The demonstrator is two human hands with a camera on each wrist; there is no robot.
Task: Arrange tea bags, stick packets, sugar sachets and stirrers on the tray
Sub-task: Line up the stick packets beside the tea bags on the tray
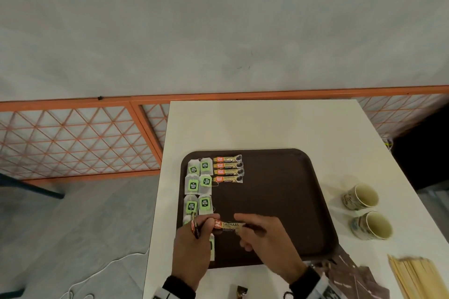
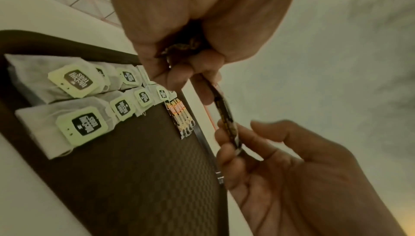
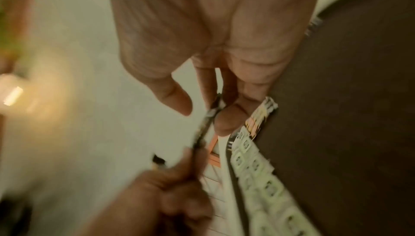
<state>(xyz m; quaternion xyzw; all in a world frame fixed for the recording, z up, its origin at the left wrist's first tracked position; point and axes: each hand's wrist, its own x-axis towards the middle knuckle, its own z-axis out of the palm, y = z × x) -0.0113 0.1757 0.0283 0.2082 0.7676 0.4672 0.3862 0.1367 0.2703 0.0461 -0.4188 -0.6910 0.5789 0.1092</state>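
Note:
A brown tray (image 1: 279, 201) lies on the white table. Green-tagged tea bags (image 1: 198, 184) fill two columns along its left side, and a row of stick packets (image 1: 228, 168) sits at its far edge. Over the tray's near left, both hands hold one stick packet (image 1: 228, 225) level between them. My left hand (image 1: 209, 222) pinches its orange end and also grips a bundle of other packets (image 1: 195, 228). My right hand (image 1: 240, 228) pinches the other end. The left wrist view shows the packet (image 2: 222, 112) edge-on between the left hand (image 2: 191, 73) and the right hand (image 2: 235, 138).
Two paper cups (image 1: 362, 195) (image 1: 371, 224) stand right of the tray. A bundle of wooden stirrers (image 1: 413, 277) and dark sachets (image 1: 352, 277) lie at the near right. The table's left edge runs close beside the tray, with an orange lattice fence (image 1: 73, 138) beyond.

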